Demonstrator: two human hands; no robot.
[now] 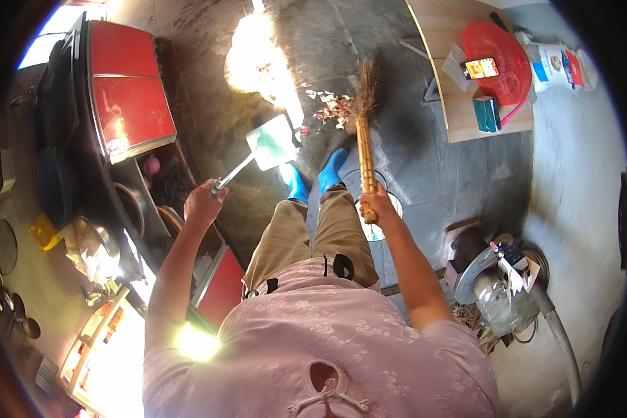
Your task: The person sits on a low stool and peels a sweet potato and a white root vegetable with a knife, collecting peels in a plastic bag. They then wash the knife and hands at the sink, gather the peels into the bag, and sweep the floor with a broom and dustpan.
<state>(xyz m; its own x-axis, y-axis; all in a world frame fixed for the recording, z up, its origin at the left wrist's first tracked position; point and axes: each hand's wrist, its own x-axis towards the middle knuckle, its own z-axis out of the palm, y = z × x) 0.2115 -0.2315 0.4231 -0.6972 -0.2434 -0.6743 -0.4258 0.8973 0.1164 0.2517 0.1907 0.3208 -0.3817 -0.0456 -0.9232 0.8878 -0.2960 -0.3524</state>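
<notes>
My left hand grips the metal handle of a dustpan, whose pale pan lies low over the floor in front of my left foot. In my right hand is the bound handle of a straw broom. Its bristles point away from me and reach the floor. Just left of the bristles lies a scatter of red and whitish scraps, too small to identify exactly. A few pieces lie close to the pan's edge. Glare washes out part of the pan.
Red-fronted cabinets line the left side. At the upper right, a wooden table holds a red plastic lid, a phone and a green box. A white round bucket stands by my right leg. Boxes and a pipe are at the lower right.
</notes>
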